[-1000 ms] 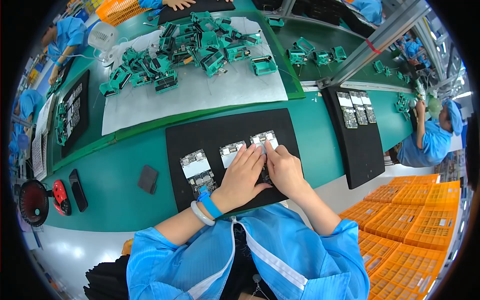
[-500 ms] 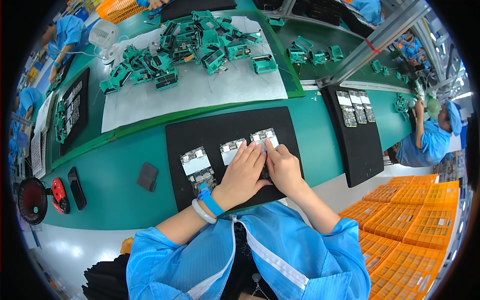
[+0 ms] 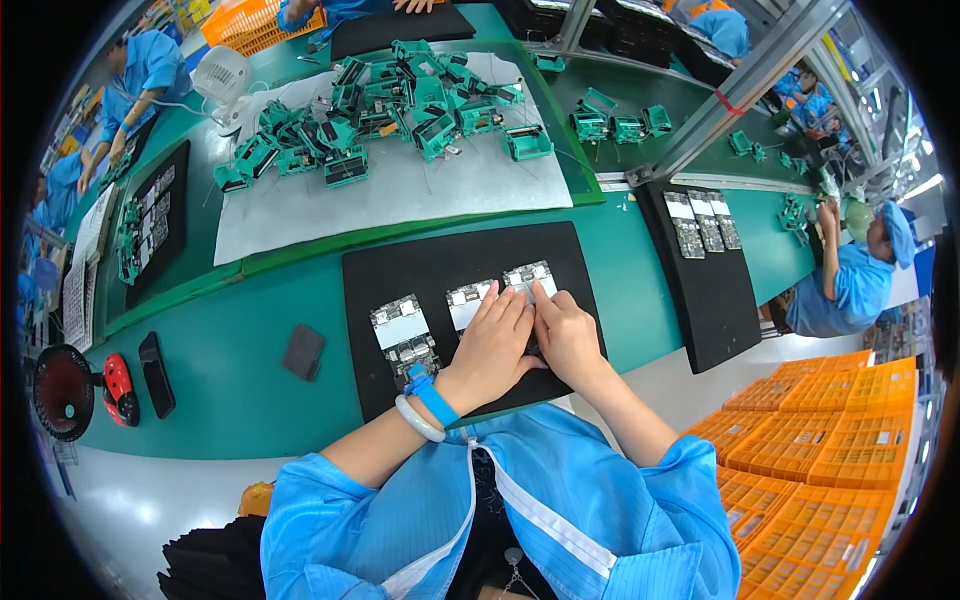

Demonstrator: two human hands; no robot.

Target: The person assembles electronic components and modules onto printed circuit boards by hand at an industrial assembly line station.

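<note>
Both hands lie flat and close together on the black mat (image 3: 400, 270). The left hand (image 3: 492, 345) covers the middle board (image 3: 466, 300), and the right hand (image 3: 565, 335) presses its fingertips on the right board (image 3: 527, 276). A third board (image 3: 403, 335) lies free just left of the left hand, its long axis pointing away from the body.

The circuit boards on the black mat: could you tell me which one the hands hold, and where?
Neither is lifted; both hands press fingers on the rightmost board.
</note>
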